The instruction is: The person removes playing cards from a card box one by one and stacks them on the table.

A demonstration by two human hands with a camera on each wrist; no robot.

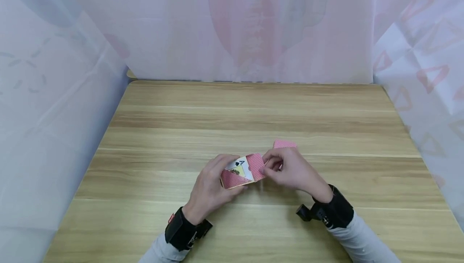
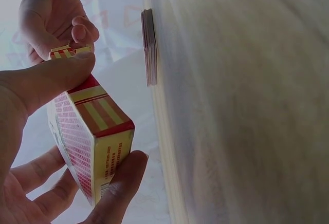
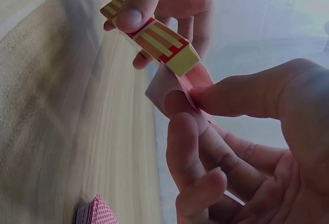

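1. Red-and-yellow cardboard playing-card box [image 1: 241, 172], ace of spades printed on its face: held above the near middle of the light wooden table [image 1: 181, 134], end flap [image 3: 177, 88] open toward the right hand.
2. Handling, as judged: light, thin-walled, crushable if squeezed; glossy faces likely slippery; best taken across the narrow long sides, away from the flap.
3. Left hand [image 1: 210, 188]: thumb on one narrow side, fingers curled under the opposite one, clamping the box; wrist low, just over the table.
4. Right hand [image 1: 293, 170]: thumb and forefinger pinching the flap, remaining fingers loosely curled.
5. Stack of red-backed playing cards [image 1: 284, 144]: flat on the table, just beyond the right hand, apart from the box.
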